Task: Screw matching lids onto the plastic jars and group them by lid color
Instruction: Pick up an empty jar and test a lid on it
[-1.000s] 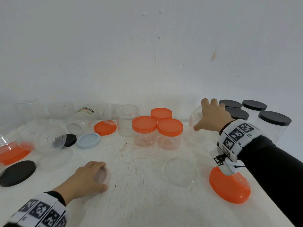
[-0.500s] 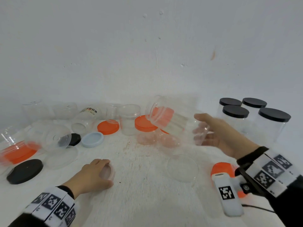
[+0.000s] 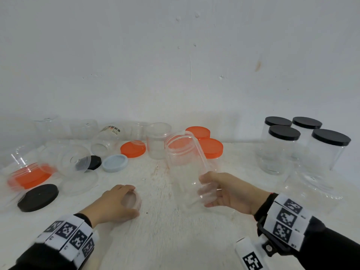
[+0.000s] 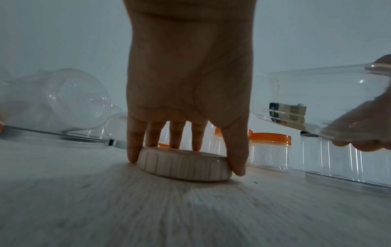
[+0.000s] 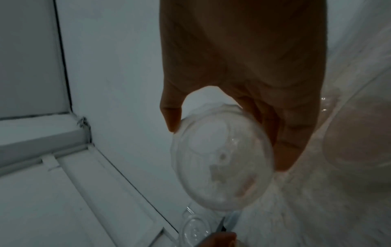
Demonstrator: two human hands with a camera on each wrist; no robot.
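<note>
A tall clear lidless jar (image 3: 183, 158) is held tilted above the table's middle, its mouth pointing up and away from me. My right hand (image 3: 206, 189) grips its base, thumb on top and fingers underneath; the right wrist view shows the round jar bottom (image 5: 222, 175) between thumb and fingers. My left hand (image 3: 124, 201) lies over a small white ribbed lid (image 3: 136, 201) on the table in front of me. In the left wrist view the fingers (image 4: 175, 135) rest on the lid (image 4: 184, 165) while thumb and little finger clasp its rim. The lid looks slightly tilted.
Several black-lidded jars (image 3: 284, 133) stand at the back right, orange-lidded jars (image 3: 210, 148) at the back centre. An open jar (image 3: 157, 141), a loose orange lid (image 3: 133, 149), pale blue lid (image 3: 115, 163), clear lid (image 3: 79, 182), black lid (image 3: 38, 197) and toppled clear jars (image 3: 74, 162) lie left.
My right hand took the clear jar from beside the black-lidded jars, lifted it and brought it tilted toward the front centre. My left hand stayed on the white lid.
</note>
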